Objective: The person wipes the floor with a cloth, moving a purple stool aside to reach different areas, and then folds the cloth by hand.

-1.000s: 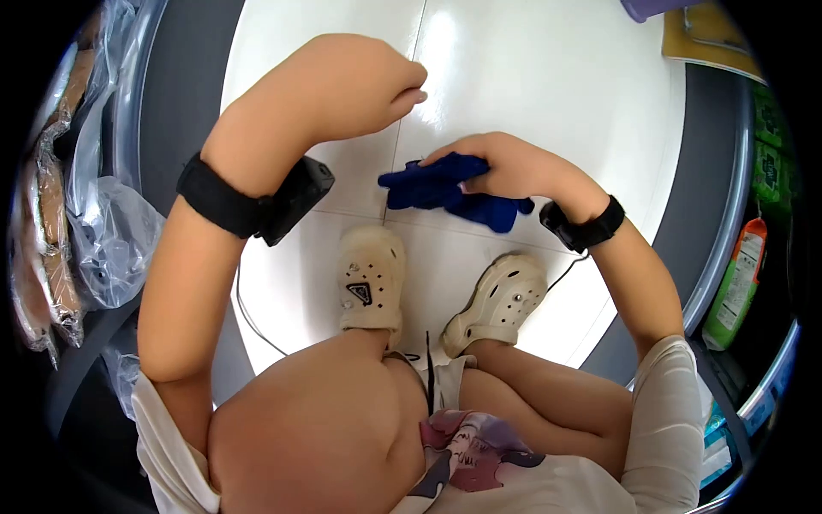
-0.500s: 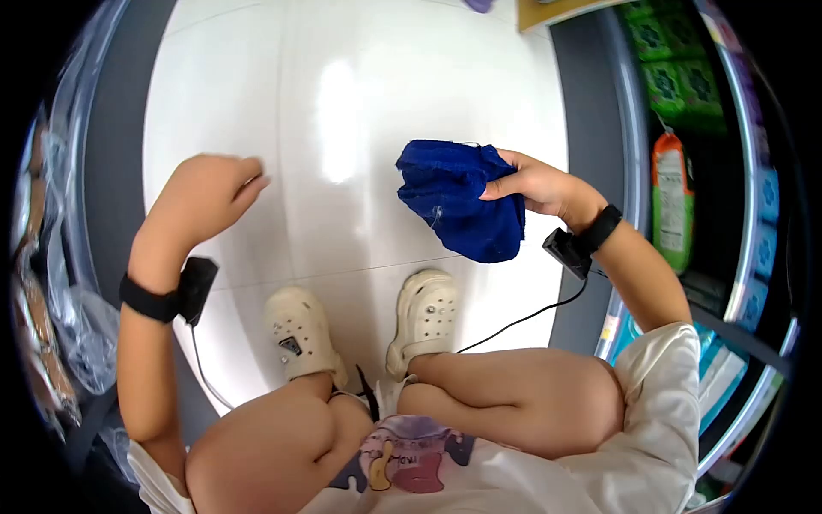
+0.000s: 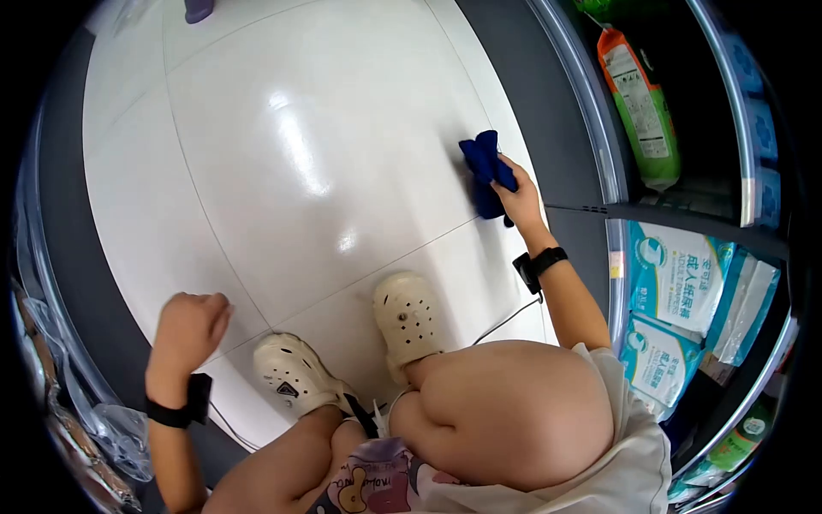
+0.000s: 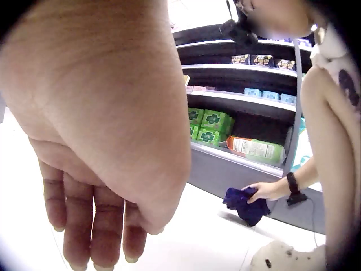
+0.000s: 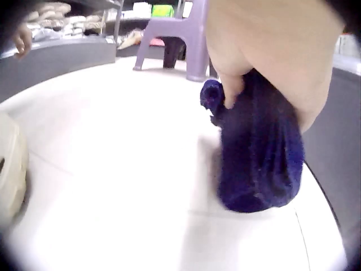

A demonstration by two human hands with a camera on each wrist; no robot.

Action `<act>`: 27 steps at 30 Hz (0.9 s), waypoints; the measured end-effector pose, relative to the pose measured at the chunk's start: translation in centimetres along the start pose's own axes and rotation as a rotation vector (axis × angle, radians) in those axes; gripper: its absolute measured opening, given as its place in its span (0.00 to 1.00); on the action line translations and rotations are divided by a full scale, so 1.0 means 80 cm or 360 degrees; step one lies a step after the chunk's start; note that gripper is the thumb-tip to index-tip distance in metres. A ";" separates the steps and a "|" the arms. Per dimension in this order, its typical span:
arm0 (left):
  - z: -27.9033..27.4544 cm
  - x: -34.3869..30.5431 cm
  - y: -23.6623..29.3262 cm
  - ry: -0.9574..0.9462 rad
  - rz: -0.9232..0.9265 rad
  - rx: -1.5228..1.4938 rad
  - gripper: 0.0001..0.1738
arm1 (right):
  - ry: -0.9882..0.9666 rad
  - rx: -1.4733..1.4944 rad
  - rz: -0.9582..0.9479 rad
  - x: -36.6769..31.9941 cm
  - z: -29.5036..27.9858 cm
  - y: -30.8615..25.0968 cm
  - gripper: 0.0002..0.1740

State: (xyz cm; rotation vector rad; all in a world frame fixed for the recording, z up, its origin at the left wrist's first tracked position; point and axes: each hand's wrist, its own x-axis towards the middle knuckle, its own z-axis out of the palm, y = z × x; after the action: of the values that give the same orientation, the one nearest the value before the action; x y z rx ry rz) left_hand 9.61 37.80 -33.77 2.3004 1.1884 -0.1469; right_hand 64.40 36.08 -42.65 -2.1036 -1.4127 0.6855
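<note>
My right hand (image 3: 526, 204) grips a bunched dark blue cloth (image 3: 481, 157) low over the floor by the right-hand shelf base. In the right wrist view, thumb and fingers close around the upper part of the cloth (image 5: 260, 158), and its folded lower end hangs beneath the palm. My left hand (image 3: 190, 332) holds nothing and hovers beside the left shoe. The left wrist view shows that hand's palm (image 4: 101, 113) large, its fingers relaxed and a little bent.
White floor tiles (image 3: 257, 206) lie between two dark shelf bases. The right shelf carries a green and orange bag (image 3: 640, 107) and teal diaper packs (image 3: 681, 274). A purple stool (image 5: 194, 39) stands farther off. Cream clogs (image 3: 407, 317) are on the feet, and plastic wrapping (image 3: 120, 437) lies at left.
The right hand has carried the blue cloth rightward, down toward the shelf base. The left hand has drawn back from the middle to the lower left. The head view has turned right.
</note>
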 end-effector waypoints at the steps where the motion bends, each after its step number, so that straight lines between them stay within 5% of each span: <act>1: 0.001 0.005 0.008 -0.0032 0.0007 -0.0030 0.09 | 0.0156 -0.0223 -0.0310 -0.006 0.005 0.011 0.30; 8: 0.018 0.010 0.021 -0.0057 0.0007 -0.0105 0.09 | 0.0107 -0.0545 -0.0097 -0.030 0.038 0.061 0.37; 13: 0.026 0.011 0.018 -0.0075 0.0001 -0.0121 0.09 | 0.0401 -0.0390 0.0026 0.004 0.044 0.105 0.37; 17: 0.032 0.012 0.018 -0.0105 0.0026 -0.0119 0.09 | 0.0414 -0.0389 0.0385 0.019 0.053 0.071 0.35; 19: 0.034 0.014 0.018 -0.0138 0.0044 -0.0106 0.09 | 0.0401 -0.0422 0.0191 0.012 0.065 0.068 0.35; 21: 0.033 0.018 0.018 -0.0103 0.0086 -0.0150 0.10 | 0.0223 -0.0277 0.0167 -0.006 0.076 0.038 0.35; 23: 0.034 0.023 0.017 -0.0077 0.0125 -0.0153 0.10 | 0.0049 -0.0331 -0.0257 -0.026 0.092 0.017 0.37; 27: 0.038 0.030 0.010 -0.0014 0.0177 -0.0152 0.10 | -0.0681 -0.0388 -0.0121 -0.066 0.114 -0.091 0.37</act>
State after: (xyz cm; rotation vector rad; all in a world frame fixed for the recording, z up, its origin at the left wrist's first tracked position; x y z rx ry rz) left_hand 12.15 37.60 -36.79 2.2730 1.0374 -0.0577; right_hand 51.69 34.74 -43.97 -2.1538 -1.8779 1.0226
